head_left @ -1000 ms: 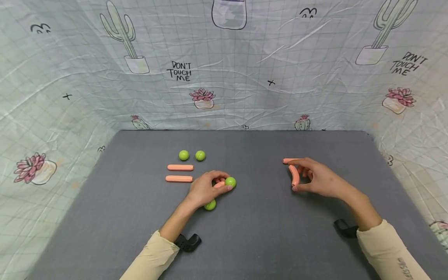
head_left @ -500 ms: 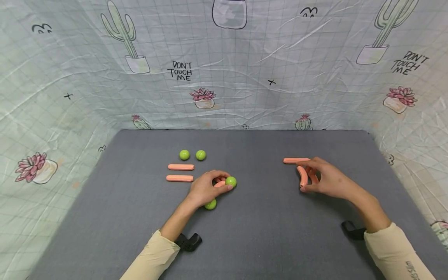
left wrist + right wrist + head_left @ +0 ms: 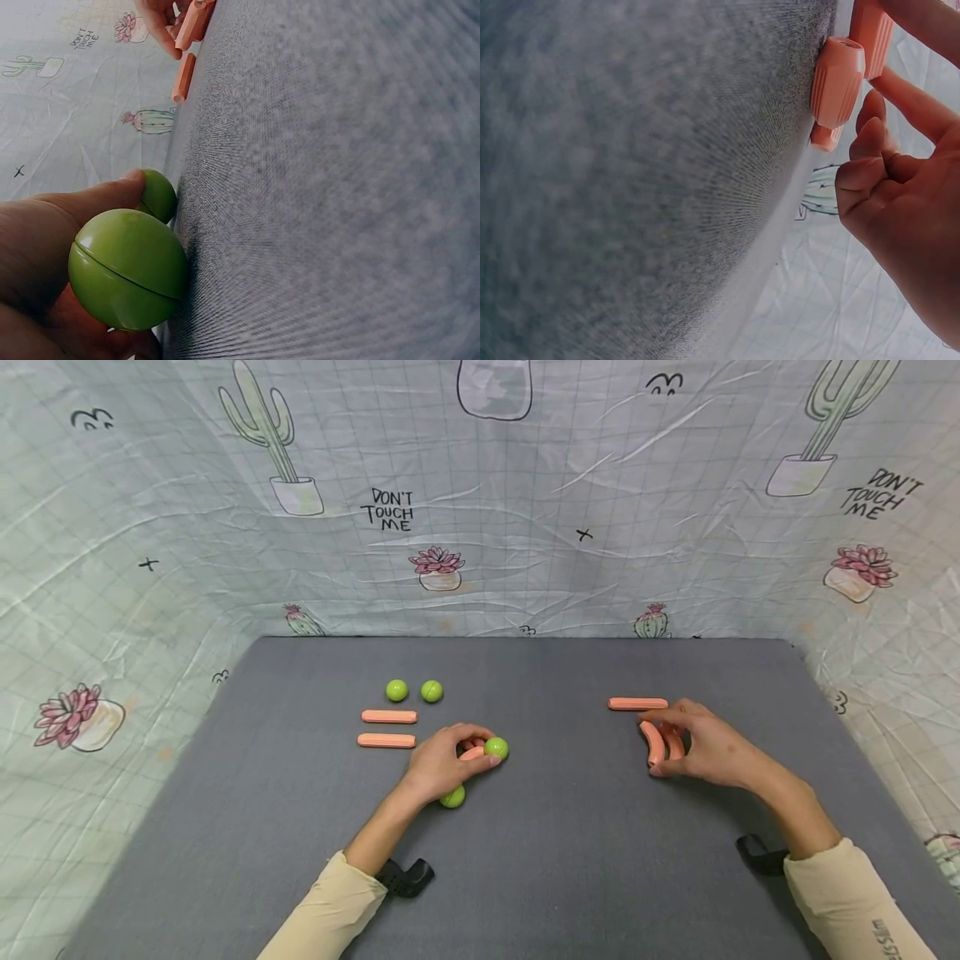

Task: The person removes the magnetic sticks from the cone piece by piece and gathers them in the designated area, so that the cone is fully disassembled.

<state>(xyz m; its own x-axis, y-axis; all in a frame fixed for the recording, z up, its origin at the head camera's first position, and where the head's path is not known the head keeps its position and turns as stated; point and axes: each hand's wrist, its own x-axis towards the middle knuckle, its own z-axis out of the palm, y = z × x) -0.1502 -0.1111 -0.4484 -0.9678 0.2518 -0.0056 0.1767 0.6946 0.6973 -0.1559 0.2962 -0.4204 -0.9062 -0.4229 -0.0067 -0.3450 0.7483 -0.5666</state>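
Note:
Near the middle of the table, my left hand point(image 3: 442, 764) pinches a smooth green ball point(image 3: 496, 748) between fingertips and thumb. A short orange rod point(image 3: 471, 753) shows partly under that hand. Close to the wrist sits another green ball point(image 3: 452, 796), the large near one in the left wrist view. At the right, my right hand point(image 3: 708, 747) pinches a curved, ridged orange rod point(image 3: 652, 745) between thumb and finger. Just inside its grip a second curved orange rod point(image 3: 673, 743) is partly covered. A straight orange rod point(image 3: 637, 703) lies just beyond the fingers.
Two green balls point(image 3: 397, 690) lie at the back left, above two straight orange rods point(image 3: 387, 741). The grey table point(image 3: 555, 860) ends at a hanging printed cloth point(image 3: 525, 568) at the back and sides. A black strap device point(image 3: 761, 856) hangs under each wrist.
My right hand has moved right and slightly toward me with the curved orange rod, uncovering the straight rod and showing the second curved one. My left hand holds still.

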